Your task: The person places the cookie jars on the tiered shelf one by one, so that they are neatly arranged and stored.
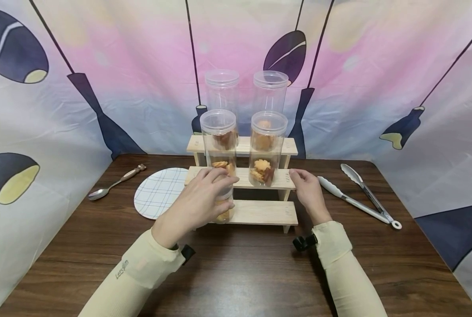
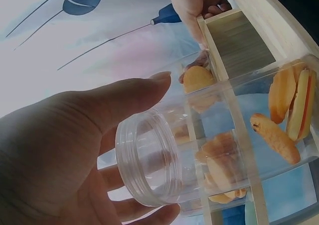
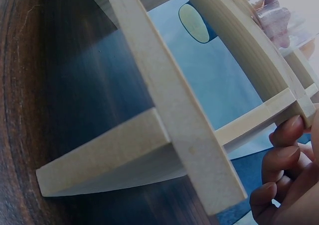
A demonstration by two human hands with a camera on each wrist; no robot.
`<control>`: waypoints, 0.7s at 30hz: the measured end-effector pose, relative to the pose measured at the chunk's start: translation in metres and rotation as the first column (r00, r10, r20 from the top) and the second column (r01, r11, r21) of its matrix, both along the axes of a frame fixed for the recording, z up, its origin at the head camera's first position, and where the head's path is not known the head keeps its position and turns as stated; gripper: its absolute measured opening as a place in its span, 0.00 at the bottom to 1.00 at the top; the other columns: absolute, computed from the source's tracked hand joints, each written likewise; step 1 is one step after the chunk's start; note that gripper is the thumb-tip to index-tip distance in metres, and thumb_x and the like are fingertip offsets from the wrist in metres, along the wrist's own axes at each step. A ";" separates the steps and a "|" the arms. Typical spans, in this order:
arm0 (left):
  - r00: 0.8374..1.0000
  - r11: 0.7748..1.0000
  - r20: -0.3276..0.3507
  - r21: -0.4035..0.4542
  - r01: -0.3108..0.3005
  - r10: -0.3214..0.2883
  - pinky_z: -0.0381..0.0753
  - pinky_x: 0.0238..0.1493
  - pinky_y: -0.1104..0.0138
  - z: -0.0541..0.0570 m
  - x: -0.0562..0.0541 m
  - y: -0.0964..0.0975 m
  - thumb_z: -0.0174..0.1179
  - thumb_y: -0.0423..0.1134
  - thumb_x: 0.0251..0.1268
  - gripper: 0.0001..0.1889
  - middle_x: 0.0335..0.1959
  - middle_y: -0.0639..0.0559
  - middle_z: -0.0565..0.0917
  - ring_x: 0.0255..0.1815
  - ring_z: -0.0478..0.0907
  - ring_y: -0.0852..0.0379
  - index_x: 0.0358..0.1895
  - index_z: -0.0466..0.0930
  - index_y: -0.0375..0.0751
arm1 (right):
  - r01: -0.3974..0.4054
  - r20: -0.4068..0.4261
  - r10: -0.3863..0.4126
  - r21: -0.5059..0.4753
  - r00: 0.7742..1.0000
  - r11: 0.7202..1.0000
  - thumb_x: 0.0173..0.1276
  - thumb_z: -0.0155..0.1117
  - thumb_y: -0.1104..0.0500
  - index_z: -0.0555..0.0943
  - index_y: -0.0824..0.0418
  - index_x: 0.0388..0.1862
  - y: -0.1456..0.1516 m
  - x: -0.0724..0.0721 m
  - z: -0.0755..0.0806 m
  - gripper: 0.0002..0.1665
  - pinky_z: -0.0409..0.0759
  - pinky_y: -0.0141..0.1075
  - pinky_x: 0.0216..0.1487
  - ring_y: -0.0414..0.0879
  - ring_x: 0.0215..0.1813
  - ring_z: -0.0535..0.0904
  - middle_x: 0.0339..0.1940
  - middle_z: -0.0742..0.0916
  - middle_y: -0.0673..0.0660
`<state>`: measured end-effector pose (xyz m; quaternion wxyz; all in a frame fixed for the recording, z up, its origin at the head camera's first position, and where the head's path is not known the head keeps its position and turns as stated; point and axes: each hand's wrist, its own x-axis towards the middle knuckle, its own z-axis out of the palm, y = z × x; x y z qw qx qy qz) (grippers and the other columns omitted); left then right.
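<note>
A three-step wooden display stand (image 1: pixel 265 213) stands on the table. My left hand (image 1: pixel 198 202) reaches around the top of a clear lidded jar (image 1: pixel 224 216) on the lowest step. In the left wrist view, its thumb lies above the jar's clear lid (image 2: pixel 149 160) with a gap, and the fingers are below and behind it. Long finger-shaped cookies (image 2: pixel 284 105) lie inside that jar. At the stand's right end, my right hand (image 1: pixel 309 193) grips the end of the middle step; the right wrist view shows its fingers (image 3: pixel 286 133) curled under the board.
Two jars with cookies (image 1: pixel 262 169) are on the middle step, and two more jars (image 1: pixel 222 90) stand on the top step. A checked round plate (image 1: pixel 156 193) and a spoon (image 1: pixel 117 181) lie to the left. Metal tongs (image 1: pixel 362 204) lie spread on the right.
</note>
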<state>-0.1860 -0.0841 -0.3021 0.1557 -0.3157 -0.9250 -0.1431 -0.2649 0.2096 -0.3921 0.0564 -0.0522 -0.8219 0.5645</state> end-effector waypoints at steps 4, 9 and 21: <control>1.000 1.000 -0.002 -0.003 0.002 -0.002 0.73 0.62 0.49 0.000 0.000 0.000 0.73 0.44 0.57 0.28 0.62 0.44 0.78 0.62 0.72 0.40 0.63 0.80 0.48 | 0.001 -0.001 -0.001 0.001 1.000 1.000 0.78 0.49 0.39 0.75 0.60 0.69 0.000 0.000 0.000 0.34 0.78 0.42 0.51 0.55 0.54 0.80 0.59 0.83 0.63; 1.000 1.000 -0.007 -0.020 -0.012 0.012 0.73 0.61 0.46 0.000 0.002 0.001 0.73 0.45 0.58 0.29 0.63 0.45 0.77 0.64 0.70 0.39 0.64 0.79 0.49 | 0.002 -0.007 -0.003 -0.008 1.000 1.000 0.78 0.50 0.39 0.75 0.60 0.69 0.000 0.000 0.000 0.33 0.78 0.42 0.49 0.54 0.53 0.80 0.58 0.83 0.63; 0.999 0.999 -0.033 -0.004 -0.040 0.039 0.73 0.56 0.42 0.004 0.008 0.000 0.72 0.46 0.59 0.30 0.68 0.45 0.74 0.65 0.68 0.38 0.66 0.78 0.51 | 0.007 0.009 -0.007 0.002 1.000 1.000 0.77 0.50 0.38 0.74 0.59 0.70 0.001 -0.001 0.001 0.34 0.78 0.49 0.55 0.57 0.56 0.79 0.62 0.81 0.63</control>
